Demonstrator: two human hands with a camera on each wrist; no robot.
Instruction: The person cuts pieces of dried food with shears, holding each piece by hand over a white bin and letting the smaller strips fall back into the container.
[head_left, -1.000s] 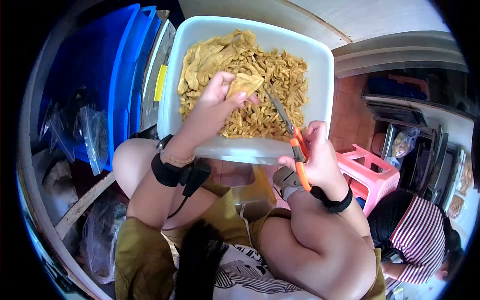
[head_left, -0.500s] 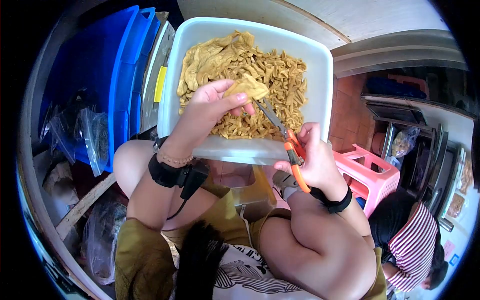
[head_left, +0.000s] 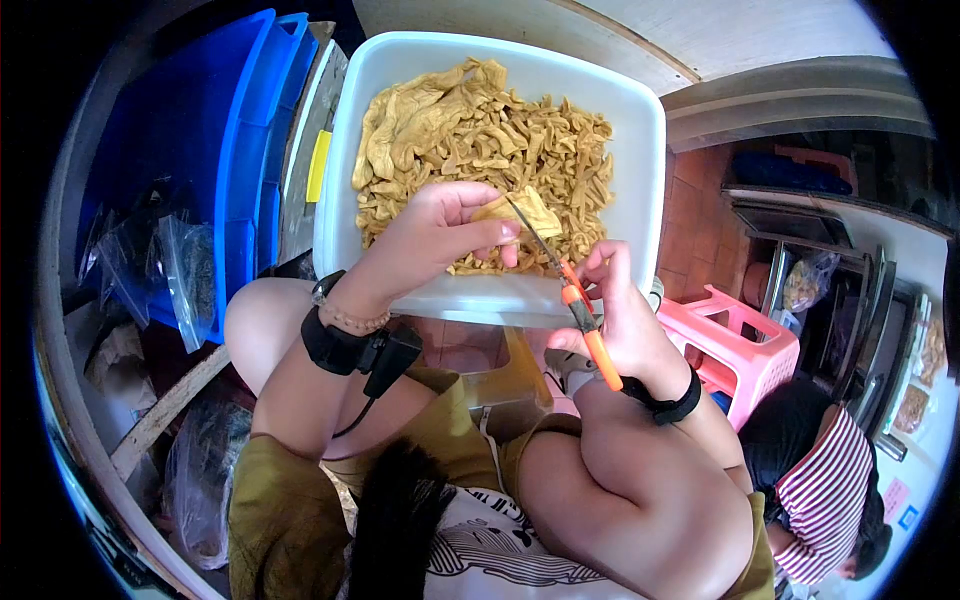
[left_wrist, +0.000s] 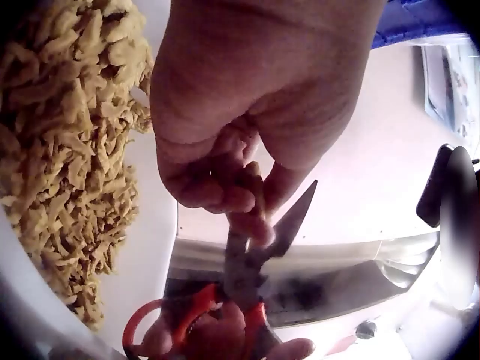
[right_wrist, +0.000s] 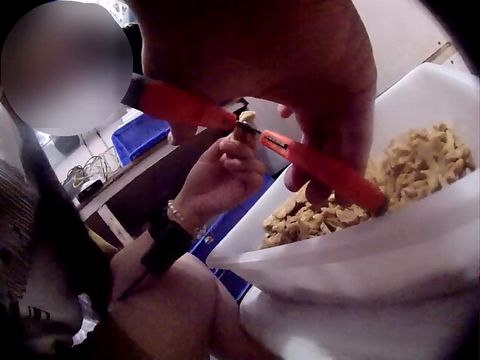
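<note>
My left hand (head_left: 455, 228) pinches a flat, wrinkled yellow-brown food piece (head_left: 535, 210) between thumb and fingers, over a white tub (head_left: 648, 225). My right hand (head_left: 632, 325) holds orange-handled scissors (head_left: 578, 300), their handles (right_wrist: 330, 174) spread apart in the right wrist view. One blade crosses over the piece in the head view; in the left wrist view the blades (left_wrist: 289, 225) stand parted at the pinching fingers. Below lie many cut strips (head_left: 575, 150) of the same food, with larger uncut pieces (head_left: 395, 125) at the tub's upper left.
Blue plastic crates (head_left: 240, 180) stand left of the tub, with clear plastic bags (head_left: 185, 270) by them. A pink stool (head_left: 745, 345) is at the right. Beyond it, a person in a striped top (head_left: 825, 490) bends down. A yellowish stool (head_left: 510, 375) shows beneath the tub.
My left hand has moved right and toward me with the piece. The scissors, at first beside the piece, now have a blade across it. The person at the right has shifted slightly.
</note>
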